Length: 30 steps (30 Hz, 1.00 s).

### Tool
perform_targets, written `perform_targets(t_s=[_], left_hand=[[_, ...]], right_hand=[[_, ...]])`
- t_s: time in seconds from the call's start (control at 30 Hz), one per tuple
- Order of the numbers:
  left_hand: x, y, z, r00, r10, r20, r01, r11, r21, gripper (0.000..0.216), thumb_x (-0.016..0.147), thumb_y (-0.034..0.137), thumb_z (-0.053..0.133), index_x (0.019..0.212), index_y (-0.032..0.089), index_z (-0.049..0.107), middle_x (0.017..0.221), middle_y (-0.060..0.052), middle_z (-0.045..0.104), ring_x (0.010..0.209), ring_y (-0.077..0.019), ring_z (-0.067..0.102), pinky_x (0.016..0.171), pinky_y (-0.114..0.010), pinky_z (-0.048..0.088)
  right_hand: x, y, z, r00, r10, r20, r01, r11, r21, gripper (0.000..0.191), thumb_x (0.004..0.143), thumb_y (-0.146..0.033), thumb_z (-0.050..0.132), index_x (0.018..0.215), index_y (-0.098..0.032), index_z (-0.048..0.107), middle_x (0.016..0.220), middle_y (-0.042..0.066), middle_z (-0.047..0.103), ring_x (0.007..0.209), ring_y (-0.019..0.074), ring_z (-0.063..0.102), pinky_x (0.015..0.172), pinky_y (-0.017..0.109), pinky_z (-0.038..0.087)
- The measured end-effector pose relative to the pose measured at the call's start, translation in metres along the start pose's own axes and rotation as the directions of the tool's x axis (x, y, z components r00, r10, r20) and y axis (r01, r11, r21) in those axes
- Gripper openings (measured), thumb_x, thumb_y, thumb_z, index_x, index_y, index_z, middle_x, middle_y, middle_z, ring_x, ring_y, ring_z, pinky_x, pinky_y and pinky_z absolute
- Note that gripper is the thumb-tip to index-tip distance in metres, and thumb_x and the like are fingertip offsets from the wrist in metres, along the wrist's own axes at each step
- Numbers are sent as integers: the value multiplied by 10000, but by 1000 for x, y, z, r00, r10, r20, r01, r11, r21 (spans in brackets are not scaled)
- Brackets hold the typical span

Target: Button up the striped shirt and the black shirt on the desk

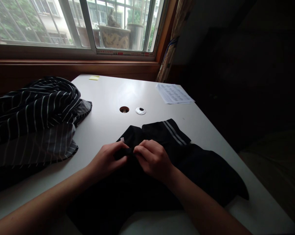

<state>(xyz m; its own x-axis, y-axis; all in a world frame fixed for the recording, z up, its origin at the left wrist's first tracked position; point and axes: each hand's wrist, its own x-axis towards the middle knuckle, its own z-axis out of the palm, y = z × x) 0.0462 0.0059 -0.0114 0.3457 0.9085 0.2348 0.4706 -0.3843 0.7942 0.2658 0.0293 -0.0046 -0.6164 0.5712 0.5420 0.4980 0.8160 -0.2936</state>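
A dark, nearly black shirt (206, 173) lies spread on the white table, with two pale stripes across one folded part at its top right. My left hand (110, 158) pinches a fold of its dark cloth between thumb and fingers, close to a small white tag. Right beside it, my right hand (152, 158) is closed on the same stretch of cloth, fingertips pressed together. Any small part between the fingertips is too dark to make out. The shirt's lower part runs under both forearms and is mostly lost in shadow.
A black garment with white stripes (39, 111) is heaped on the left of the table (103, 94). Printed sheets (174, 93) lie at the back right, a yellow sticky note (94, 77) at the back left. A round hole (124, 109) and its cover (140, 111) lie mid-table.
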Motion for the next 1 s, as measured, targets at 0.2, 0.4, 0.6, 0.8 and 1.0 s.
perform_targets(t_s=[0.2,0.4,0.6,0.8,1.0], left_hand=[[0,8,-4,1000,-1,7,3,985,-173,112,881,249,619,973,196,653,920,14,672,836,-128,637,777,-205,473],[-3,8,-5,1000,12,2,-10,958,-287,121,901,266,627,966,169,659,987,-32,676,947,-172,638,859,-235,492],[-2,9,-5,998,45,36,-29,934,-355,135,911,268,619,965,148,649,1002,-59,669,932,-181,638,860,-251,499],[-2,7,-5,997,45,63,-21,942,-335,139,915,279,615,988,162,629,994,-44,654,912,-171,626,841,-249,494],[-4,3,-3,999,-47,16,50,943,-330,237,896,293,658,1098,199,577,1029,-24,636,942,-160,624,849,-232,491]], right_hand=[[-4,3,-4,990,-88,-109,87,996,-15,125,911,-155,558,985,-227,630,853,34,683,737,160,610,705,334,460],[-1,4,-7,939,-235,-251,215,971,-105,159,850,-120,663,985,-193,623,785,14,682,647,126,603,643,310,462],[-2,4,-6,939,-224,-263,215,975,-63,179,875,-140,638,1036,-215,612,780,4,689,651,117,619,630,295,471],[-5,9,0,958,-154,-243,162,987,13,249,864,-141,643,1089,-243,621,842,10,685,707,131,621,698,314,501],[-2,9,-1,965,-56,-256,86,990,107,340,850,-156,662,1177,-242,624,930,45,627,835,171,602,780,347,548]])
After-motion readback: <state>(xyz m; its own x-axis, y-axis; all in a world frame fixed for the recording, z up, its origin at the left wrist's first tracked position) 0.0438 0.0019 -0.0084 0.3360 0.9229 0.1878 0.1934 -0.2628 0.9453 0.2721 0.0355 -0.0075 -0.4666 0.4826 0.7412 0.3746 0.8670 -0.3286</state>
